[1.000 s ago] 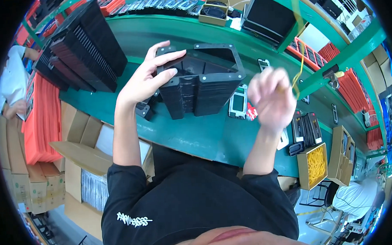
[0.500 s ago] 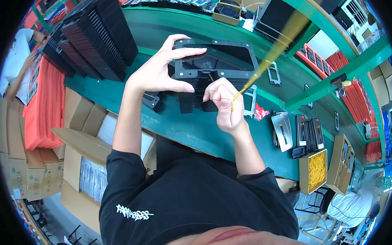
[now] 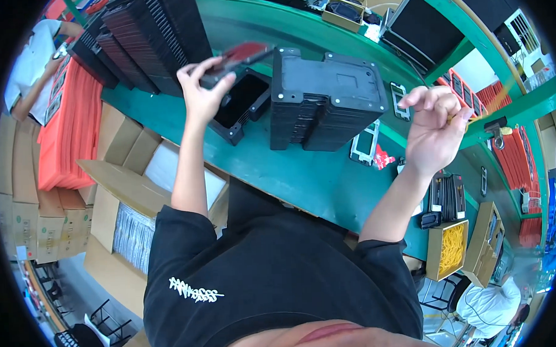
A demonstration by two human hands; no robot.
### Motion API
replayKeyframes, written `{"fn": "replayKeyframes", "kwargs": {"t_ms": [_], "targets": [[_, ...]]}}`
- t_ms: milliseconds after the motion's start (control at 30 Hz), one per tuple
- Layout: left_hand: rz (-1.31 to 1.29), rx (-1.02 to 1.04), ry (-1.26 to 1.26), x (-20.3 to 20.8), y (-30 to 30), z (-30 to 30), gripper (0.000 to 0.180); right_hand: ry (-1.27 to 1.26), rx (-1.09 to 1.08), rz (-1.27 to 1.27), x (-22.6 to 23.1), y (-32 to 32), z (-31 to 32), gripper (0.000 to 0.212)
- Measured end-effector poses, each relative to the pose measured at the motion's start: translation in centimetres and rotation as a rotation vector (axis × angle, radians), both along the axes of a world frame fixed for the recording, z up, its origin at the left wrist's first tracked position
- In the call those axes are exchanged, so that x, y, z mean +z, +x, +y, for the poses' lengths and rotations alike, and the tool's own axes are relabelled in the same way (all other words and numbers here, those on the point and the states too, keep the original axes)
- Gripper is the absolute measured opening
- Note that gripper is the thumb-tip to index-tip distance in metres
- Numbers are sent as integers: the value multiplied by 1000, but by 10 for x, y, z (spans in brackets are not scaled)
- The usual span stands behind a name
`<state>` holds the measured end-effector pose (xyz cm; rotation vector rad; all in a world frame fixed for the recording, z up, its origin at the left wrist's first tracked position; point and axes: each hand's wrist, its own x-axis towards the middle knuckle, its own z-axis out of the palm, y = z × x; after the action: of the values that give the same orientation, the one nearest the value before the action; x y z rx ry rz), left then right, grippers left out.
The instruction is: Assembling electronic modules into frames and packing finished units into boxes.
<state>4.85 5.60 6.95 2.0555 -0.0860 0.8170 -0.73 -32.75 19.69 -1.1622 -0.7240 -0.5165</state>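
Observation:
My left hand (image 3: 205,93) grips a black frame (image 3: 243,57) by its near-left edge, its glossy panel tilted and blurred by motion. Just below it, another black frame with a dark centre (image 3: 245,101) lies on the bench. To the right stands a stack of black frames (image 3: 333,80), the top one showing a flat grey-black face with small round studs at its corners. My right hand (image 3: 435,128) is raised right of the stack, fingers curled, with a thin yellow strip (image 3: 470,119) pinched at the thumb; the strip's far part is blurred.
Tall black stacks (image 3: 144,37) and a red-orange stack (image 3: 71,129) stand at left. An open carton (image 3: 122,185) is below them. At right are a box of yellow bands (image 3: 450,253), black parts (image 3: 447,198) and a green shelf post (image 3: 515,113). A co-worker (image 3: 32,66) stands at far left.
My left hand has moved left, lifting the black frame off the stack and tilting it. My right hand has swung up and right with the yellow strip, away from the stack.

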Motion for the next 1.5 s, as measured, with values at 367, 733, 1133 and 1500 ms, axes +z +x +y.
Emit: {"fn": "replayKeyframes", "kwargs": {"t_ms": [367, 733, 1133, 1500], "targets": [[299, 177, 545, -39, -80, -6, 91, -300, -254, 356, -25, 0, -41, 44], [649, -444, 154, -12, -15, 29, 102, -1060, -770, 466, -124, 31, -107, 23], [765, -452, 187, -12, -7, 33, 104, -1505, -529, 344, -169, 61, -102, 14], [809, -116, 795, 23, 9, 6, 88, -1255, -33, 218, 47, -50, 3, 16]]}}
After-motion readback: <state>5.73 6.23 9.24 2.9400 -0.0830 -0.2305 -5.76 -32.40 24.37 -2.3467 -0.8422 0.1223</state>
